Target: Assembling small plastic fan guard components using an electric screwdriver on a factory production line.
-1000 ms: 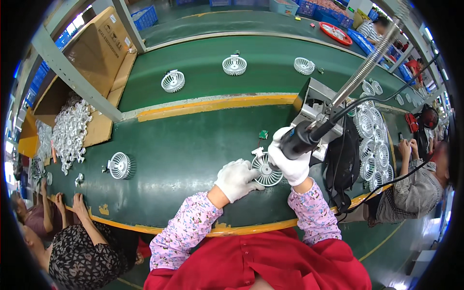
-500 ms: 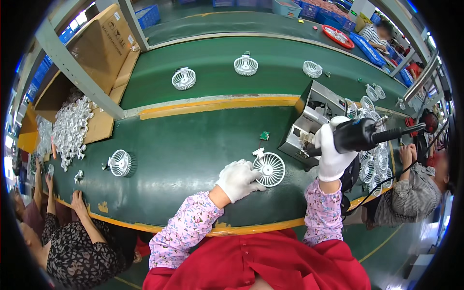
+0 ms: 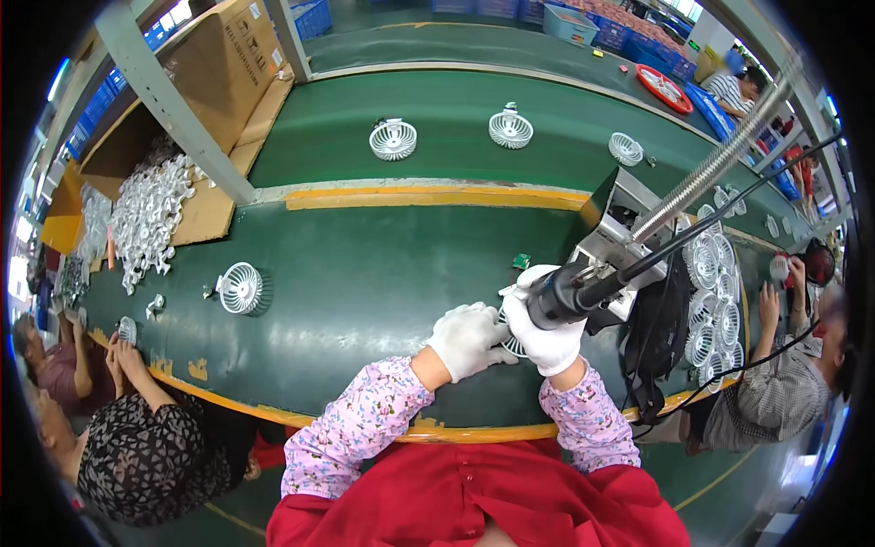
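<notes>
My right hand (image 3: 545, 335), in a white glove, is wrapped round a black electric screwdriver (image 3: 567, 294), held over a round white slatted fan cage (image 3: 512, 345). My gloved left hand (image 3: 468, 341) has its fingers closed on the left edge of that cage, which rests on the green workbench (image 3: 365, 292). Most of the cage and the driver's tip are hidden by my right hand. Just beyond lies a small green circuit board (image 3: 521, 261). Another fan cage (image 3: 241, 288) stands farther left on the bench.
A metal box-shaped device (image 3: 629, 205) and a black bag (image 3: 658, 333) are right of my hands, before stacked fan cages (image 3: 726, 321). At left, small white parts (image 3: 146, 219) spill from a cardboard box (image 3: 219, 82). Fan cages (image 3: 393, 139) sit on the far belt. Co-workers flank me.
My right hand has brought the screwdriver left and down over the fan cage, turning it more upright. My left hand stays at the cage. The whole view has shifted slightly.
</notes>
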